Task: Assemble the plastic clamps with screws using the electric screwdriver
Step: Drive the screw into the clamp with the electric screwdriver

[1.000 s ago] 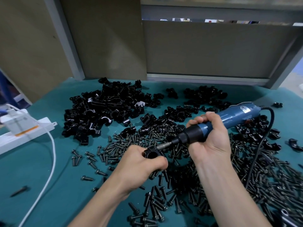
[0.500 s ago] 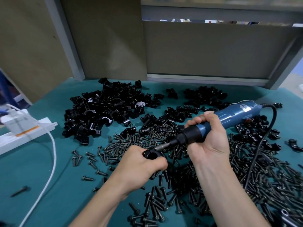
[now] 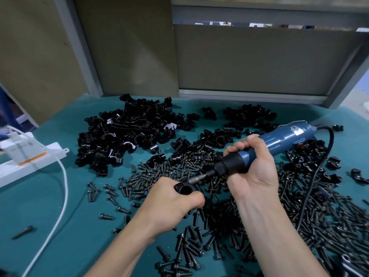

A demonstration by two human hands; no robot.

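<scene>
At the middle of the green table [image 3: 50, 206], the left hand [image 3: 169, 204] is closed around a black plastic clamp [image 3: 184, 188], holding it just above a scatter of loose screws [image 3: 151, 176]. The right hand [image 3: 253, 168] is wrapped around the blue electric screwdriver [image 3: 279, 142], which slants down to the left so that its bit [image 3: 197, 179] meets the clamp's upper right side; the screw being driven cannot be made out there. Behind them lies a big heap of black clamp parts [image 3: 123, 140], and the screwdriver's black cord [image 3: 319, 168] runs over more screws on the right. A white power strip [image 3: 30, 156] with a white cable [image 3: 63, 188] sits well apart on the left. Judging from this, a screw is being driven into the clamp. The bit enters at a slant, so it could slip off the screw head and jab the fingers holding the clamp. The clamp is held in the hand rather than braced on the table, so the driver's twist might spin it loose or cross-thread the screw. The cord could also drag screws off the table's edge.
</scene>
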